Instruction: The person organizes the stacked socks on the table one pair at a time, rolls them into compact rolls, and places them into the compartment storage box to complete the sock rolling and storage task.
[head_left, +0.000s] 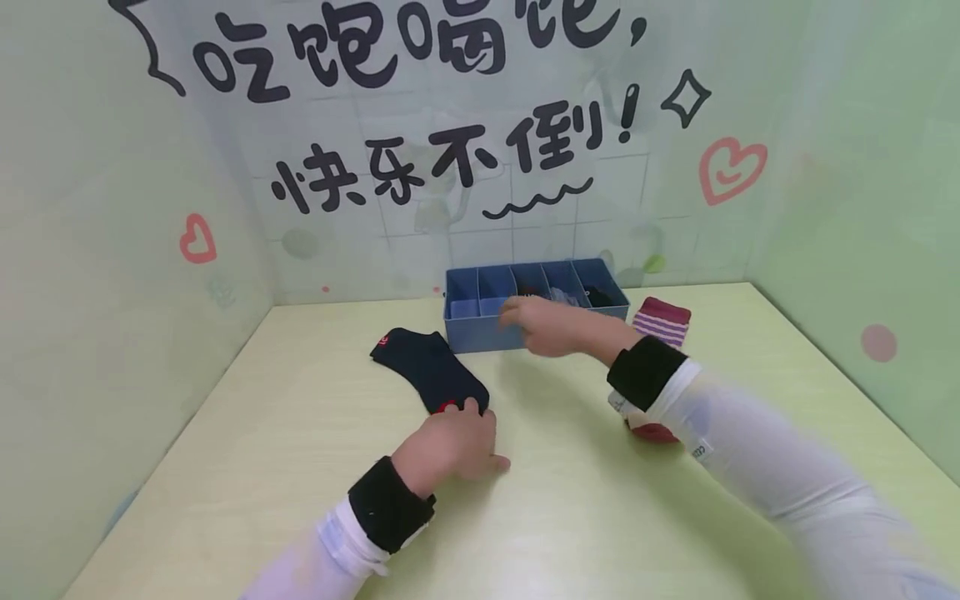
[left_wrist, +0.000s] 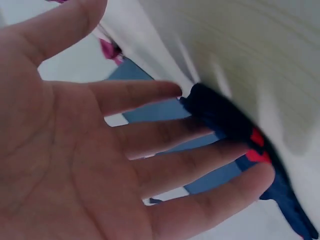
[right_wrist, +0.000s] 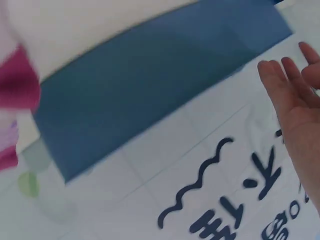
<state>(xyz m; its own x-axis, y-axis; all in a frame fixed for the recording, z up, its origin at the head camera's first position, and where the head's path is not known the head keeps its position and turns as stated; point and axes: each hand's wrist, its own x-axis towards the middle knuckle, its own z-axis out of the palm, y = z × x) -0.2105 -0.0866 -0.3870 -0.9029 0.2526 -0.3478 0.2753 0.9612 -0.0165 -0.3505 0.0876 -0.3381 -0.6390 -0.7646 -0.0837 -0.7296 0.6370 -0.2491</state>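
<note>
A navy sock with red marks [head_left: 427, 367] lies flat on the table, left of centre. At its near end is my left hand [head_left: 453, 446]; in the left wrist view its fingers spread nearly straight and the fingertips touch the sock [left_wrist: 225, 117]. My right hand [head_left: 551, 323] hovers at the front edge of a blue divided box [head_left: 483, 335], its fingers loosely bent and nothing seen in them. The right wrist view has that hand [right_wrist: 300, 110] above the box's blue side [right_wrist: 150, 80]. Dark, greyish and reddish-brown items sit in some compartments of the box.
To the right of the box lies a maroon sock with lilac stripes [head_left: 663, 321], partly covered by my right arm. A red and whitish item [head_left: 651, 431] shows from under the same forearm. Walls [head_left: 480, 242] close off the table's back and both sides.
</note>
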